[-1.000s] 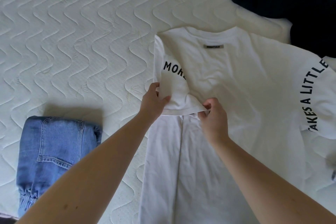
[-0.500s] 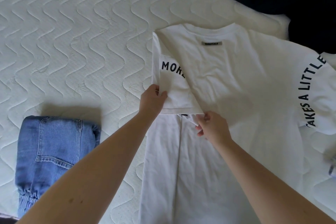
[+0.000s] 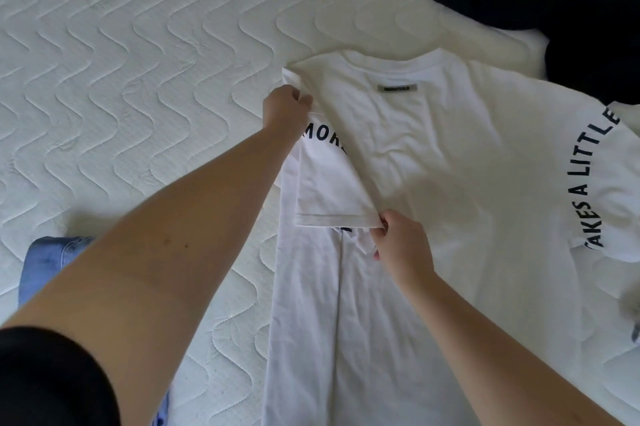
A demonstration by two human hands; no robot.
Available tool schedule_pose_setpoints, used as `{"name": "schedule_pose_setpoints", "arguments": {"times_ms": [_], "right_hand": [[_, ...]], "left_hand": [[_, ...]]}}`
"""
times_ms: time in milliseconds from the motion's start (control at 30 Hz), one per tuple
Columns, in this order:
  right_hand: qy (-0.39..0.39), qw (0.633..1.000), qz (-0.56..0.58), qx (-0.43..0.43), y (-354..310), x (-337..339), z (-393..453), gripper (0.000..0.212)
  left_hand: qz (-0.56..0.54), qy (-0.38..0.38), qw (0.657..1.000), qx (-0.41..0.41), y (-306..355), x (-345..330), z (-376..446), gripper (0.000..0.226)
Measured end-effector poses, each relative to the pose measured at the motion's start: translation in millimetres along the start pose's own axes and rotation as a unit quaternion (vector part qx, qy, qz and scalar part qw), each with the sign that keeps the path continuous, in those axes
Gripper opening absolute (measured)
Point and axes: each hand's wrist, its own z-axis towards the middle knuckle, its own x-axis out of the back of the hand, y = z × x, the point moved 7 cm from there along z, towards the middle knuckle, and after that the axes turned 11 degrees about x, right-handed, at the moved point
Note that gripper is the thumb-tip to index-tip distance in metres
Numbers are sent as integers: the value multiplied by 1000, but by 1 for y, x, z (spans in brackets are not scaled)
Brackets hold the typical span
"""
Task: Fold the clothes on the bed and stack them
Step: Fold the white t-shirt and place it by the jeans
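Left hand higher, above "MORE"

The white T-shirt reads "MORE" on its folded sleeve — "TAKES A LITTLE" opposite.

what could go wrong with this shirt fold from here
The folded sleeve is held only at two spots, by the left hand and right hand; once released it may spring open. The other sleeve is still spread, so the white shirt could end up lopsided.
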Motion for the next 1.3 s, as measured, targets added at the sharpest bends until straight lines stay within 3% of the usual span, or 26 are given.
{"name": "schedule_pose_setpoints", "arguments": {"times_ms": [167, 267, 367, 467, 633, 967, 1133, 1300], "right_hand": [[-25, 993, -114, -6, 3, 6, -7, 16], [72, 987, -92, 109, -22, 15, -10, 36], [131, 956, -138, 225, -53, 12, -6, 54], [81, 926, -204, 306, -74, -15, 10, 59], [-11, 906, -298, 301, -48, -51, 28, 60], [9, 897, -335, 290, -17, -52, -7, 65], [12, 900, -336, 277, 3, -49, -31, 63], [-2, 905, -334, 265, 22, -49, -58, 64]], "left_hand": [[-69, 6, 998, 6, -8, -6, -6, 20], [-75, 52, 994, -56, -3, -3, -19, 53], [45, 152, 967, -200, 5, -2, -44, 59], [212, 110, 918, -318, 1, -31, -55, 58], [311, 58, 909, -270, -24, -52, -30, 68], [308, 125, 911, -244, -24, -49, -57, 65], [273, 73, 907, -314, -50, -71, -122, 63], [275, 55, 907, -315, -90, -77, -174, 59]]}}
